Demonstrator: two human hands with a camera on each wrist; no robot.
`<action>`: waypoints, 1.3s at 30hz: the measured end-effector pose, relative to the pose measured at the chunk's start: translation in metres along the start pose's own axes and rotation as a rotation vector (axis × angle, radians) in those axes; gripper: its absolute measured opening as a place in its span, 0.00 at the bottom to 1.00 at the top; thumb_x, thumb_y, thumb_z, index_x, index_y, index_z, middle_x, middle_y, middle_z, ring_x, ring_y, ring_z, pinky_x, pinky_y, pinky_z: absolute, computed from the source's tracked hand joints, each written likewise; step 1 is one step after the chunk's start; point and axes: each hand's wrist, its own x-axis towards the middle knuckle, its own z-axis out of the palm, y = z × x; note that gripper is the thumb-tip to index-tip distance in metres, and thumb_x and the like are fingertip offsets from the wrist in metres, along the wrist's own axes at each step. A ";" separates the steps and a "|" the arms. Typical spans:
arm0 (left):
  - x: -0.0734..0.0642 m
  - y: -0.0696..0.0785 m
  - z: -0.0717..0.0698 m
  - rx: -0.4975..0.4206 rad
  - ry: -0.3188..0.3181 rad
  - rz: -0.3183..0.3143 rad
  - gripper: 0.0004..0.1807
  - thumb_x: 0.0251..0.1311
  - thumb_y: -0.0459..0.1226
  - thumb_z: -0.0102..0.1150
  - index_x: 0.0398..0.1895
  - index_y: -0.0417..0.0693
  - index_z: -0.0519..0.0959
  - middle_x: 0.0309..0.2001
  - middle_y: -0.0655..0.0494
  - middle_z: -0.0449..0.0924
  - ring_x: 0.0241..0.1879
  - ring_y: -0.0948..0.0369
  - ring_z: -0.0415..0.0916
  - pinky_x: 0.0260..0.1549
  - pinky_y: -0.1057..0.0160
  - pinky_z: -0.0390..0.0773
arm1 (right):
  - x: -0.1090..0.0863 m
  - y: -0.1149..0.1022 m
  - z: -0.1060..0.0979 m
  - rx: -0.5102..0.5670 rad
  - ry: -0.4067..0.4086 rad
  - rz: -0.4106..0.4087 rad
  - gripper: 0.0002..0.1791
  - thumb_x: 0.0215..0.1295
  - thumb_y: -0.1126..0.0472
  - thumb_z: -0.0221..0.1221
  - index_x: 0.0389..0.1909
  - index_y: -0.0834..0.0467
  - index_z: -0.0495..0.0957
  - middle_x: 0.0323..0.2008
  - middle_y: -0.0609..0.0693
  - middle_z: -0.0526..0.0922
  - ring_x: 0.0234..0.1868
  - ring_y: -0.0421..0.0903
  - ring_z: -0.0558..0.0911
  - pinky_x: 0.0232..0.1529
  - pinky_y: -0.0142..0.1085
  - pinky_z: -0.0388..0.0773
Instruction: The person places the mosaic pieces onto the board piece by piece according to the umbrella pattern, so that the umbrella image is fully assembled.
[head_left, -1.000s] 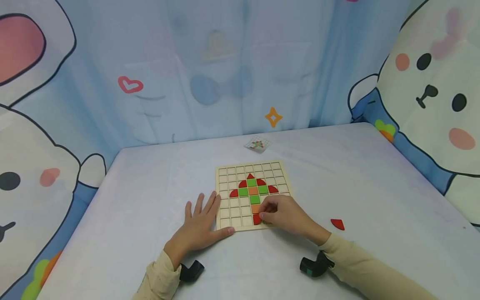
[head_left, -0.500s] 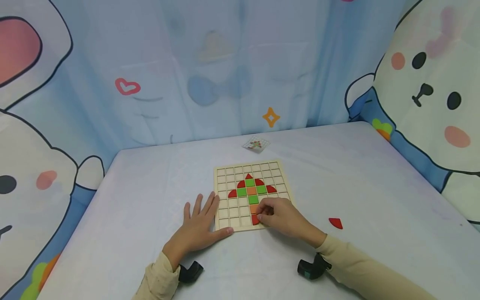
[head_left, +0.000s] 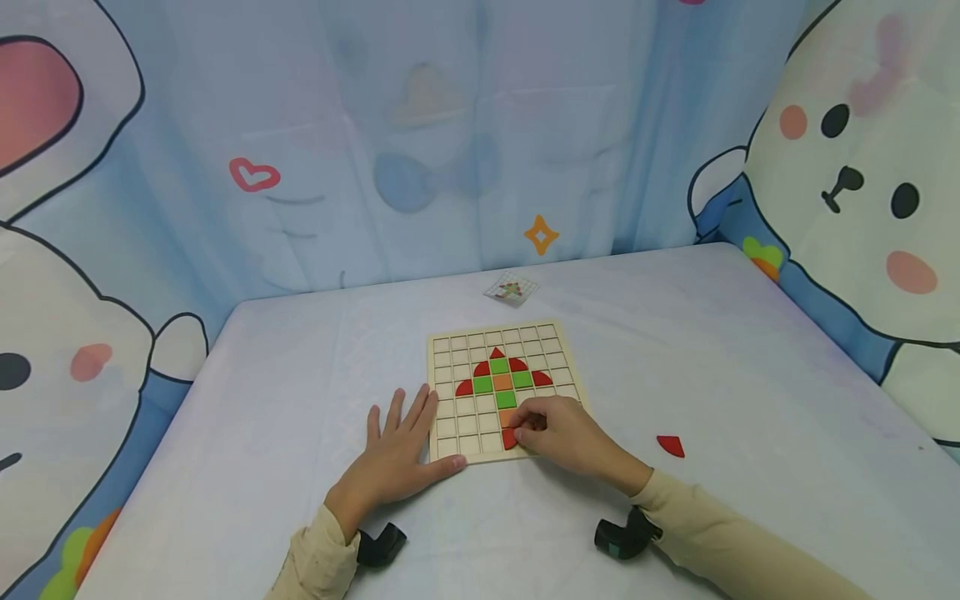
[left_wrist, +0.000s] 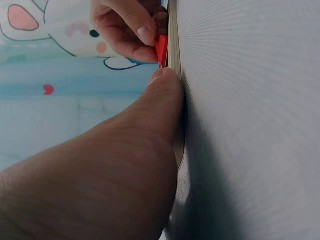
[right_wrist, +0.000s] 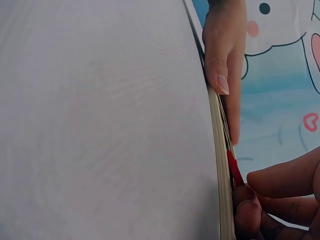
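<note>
A wooden grid board (head_left: 461, 425) lies on the table with a pattern of coloured pieces set in it. Green squares (head_left: 506, 400), orange squares (head_left: 502, 382) and red curved pieces (head_left: 542, 378) form a tree-like shape under a red triangle (head_left: 497, 353). My right hand (head_left: 562, 437) pinches a red piece (left_wrist: 161, 50) between thumb and fingers, at the bottom of the middle column. In the left wrist view that piece stands tilted at the board's edge. My left hand (head_left: 397, 458) rests with spread fingers along the board's left edge, its thumb at the near corner.
One loose red quarter-round piece (head_left: 671, 446) lies on the white cloth to the right of the board. Behind the board sits a small pattern card (head_left: 512, 289). A blue cartoon curtain (head_left: 315, 242) hangs behind the table.
The head view has shifted slightly. Both hands stay almost in place, the right still at the red piece and the left still on the board's edge.
</note>
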 end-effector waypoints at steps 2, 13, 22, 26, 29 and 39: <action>0.000 0.000 -0.001 0.000 -0.003 -0.003 0.60 0.68 0.69 0.59 0.88 0.43 0.48 0.88 0.49 0.41 0.85 0.40 0.29 0.75 0.30 0.28 | 0.000 -0.001 -0.001 0.000 0.001 0.003 0.02 0.70 0.68 0.66 0.38 0.61 0.87 0.27 0.42 0.79 0.33 0.43 0.76 0.34 0.33 0.74; 0.002 -0.002 0.000 -0.001 0.006 -0.004 0.59 0.69 0.68 0.59 0.88 0.43 0.48 0.88 0.48 0.41 0.85 0.40 0.28 0.75 0.30 0.28 | 0.003 -0.002 -0.007 0.021 -0.017 0.013 0.04 0.70 0.68 0.66 0.39 0.57 0.88 0.32 0.43 0.82 0.36 0.44 0.78 0.38 0.35 0.77; 0.003 -0.004 0.001 0.000 0.012 -0.011 0.60 0.68 0.69 0.59 0.89 0.45 0.47 0.88 0.50 0.39 0.85 0.41 0.26 0.74 0.30 0.25 | 0.005 0.001 -0.024 0.053 -0.082 0.007 0.05 0.72 0.65 0.67 0.45 0.58 0.88 0.37 0.45 0.84 0.39 0.46 0.80 0.40 0.36 0.79; 0.003 -0.003 0.001 -0.007 0.010 -0.010 0.60 0.68 0.69 0.59 0.88 0.44 0.48 0.88 0.49 0.40 0.85 0.41 0.26 0.74 0.30 0.26 | 0.002 0.002 -0.036 0.061 -0.105 0.027 0.08 0.73 0.64 0.66 0.49 0.59 0.88 0.37 0.46 0.84 0.39 0.47 0.81 0.38 0.36 0.80; 0.002 -0.002 0.001 -0.010 0.001 -0.011 0.60 0.67 0.69 0.59 0.88 0.43 0.48 0.88 0.49 0.40 0.85 0.40 0.27 0.74 0.30 0.26 | -0.004 0.002 -0.046 0.064 -0.104 0.030 0.09 0.73 0.63 0.66 0.50 0.60 0.87 0.39 0.46 0.85 0.40 0.48 0.81 0.38 0.36 0.80; 0.003 -0.002 0.002 0.001 -0.001 -0.013 0.61 0.67 0.71 0.58 0.88 0.44 0.48 0.88 0.50 0.40 0.85 0.40 0.27 0.75 0.30 0.26 | -0.035 0.016 -0.081 -0.050 -0.013 0.018 0.14 0.73 0.61 0.68 0.55 0.61 0.85 0.45 0.48 0.85 0.42 0.45 0.82 0.39 0.36 0.81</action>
